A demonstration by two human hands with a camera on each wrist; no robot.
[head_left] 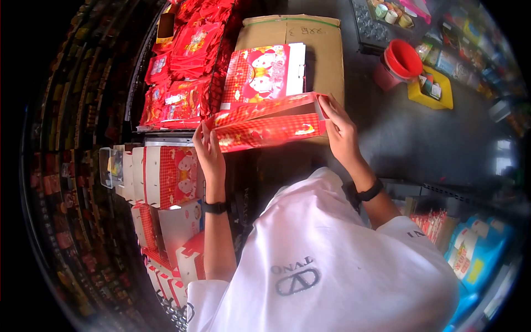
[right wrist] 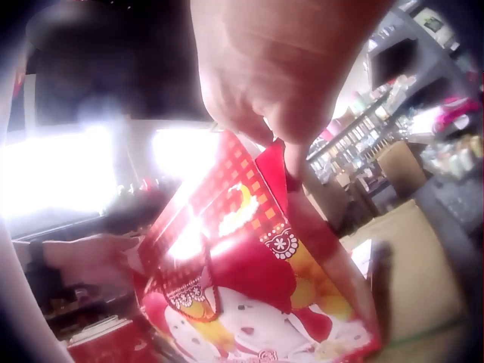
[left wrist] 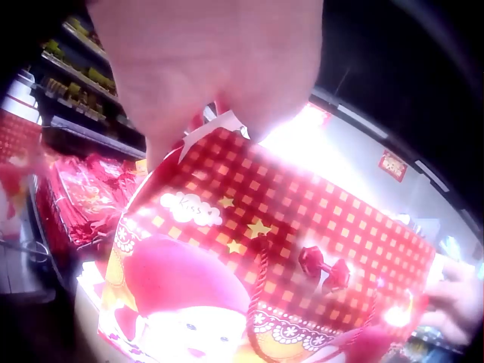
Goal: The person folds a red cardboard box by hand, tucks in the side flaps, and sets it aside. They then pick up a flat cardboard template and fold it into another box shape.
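A red checked paper gift bag (head_left: pixel 265 134) with cartoon figures is held in front of the body, its long mouth spread apart. My left hand (head_left: pixel 210 152) grips the bag's left end, and my right hand (head_left: pixel 344 135) pinches the right end at the upper rim. A red cord handle (left wrist: pixel 259 295) hangs down the printed side in the left wrist view. From the right wrist, the bag's narrow side (right wrist: pixel 276 178) shows under the right hand (right wrist: pixel 280 76). Just beyond the bag, flat printed gift bags (head_left: pixel 257 72) lie on a cardboard box (head_left: pixel 326 55).
Red packets (head_left: pixel 193 50) fill a dark bin at the far left. More gift bags (head_left: pixel 177 177) are stacked at the lower left beside shelves (head_left: pixel 66 166). Right of the box are a red bucket (head_left: pixel 406 58) and yellow basket (head_left: pixel 442 99); blue packages (head_left: pixel 470 254) stand lower right.
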